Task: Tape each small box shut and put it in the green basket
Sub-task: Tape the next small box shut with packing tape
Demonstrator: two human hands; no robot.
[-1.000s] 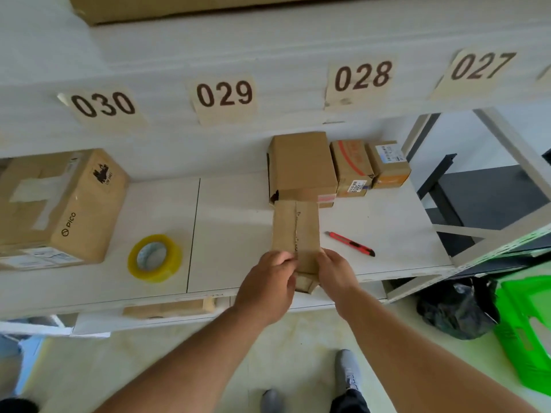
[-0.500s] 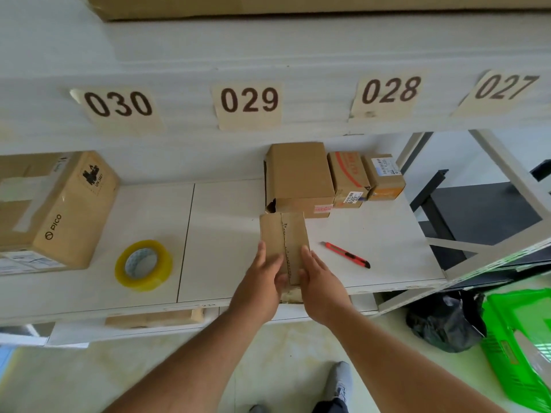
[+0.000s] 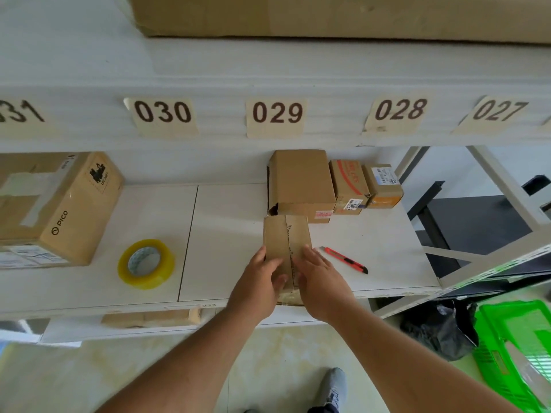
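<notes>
Flaps pressed down, tape comes next

Both hands, left (image 3: pixel 258 286) and right (image 3: pixel 320 281), lie flat-fingered on the box (image 3: pixel 285 248) at the shelf (image 3: pixel 232 234) edge. I'd keep one pressing the seam while grabbing the tape (image 3: pixel 146 263).

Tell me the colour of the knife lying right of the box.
Red with a black tip: the knife, clearest in the head view.
</notes>
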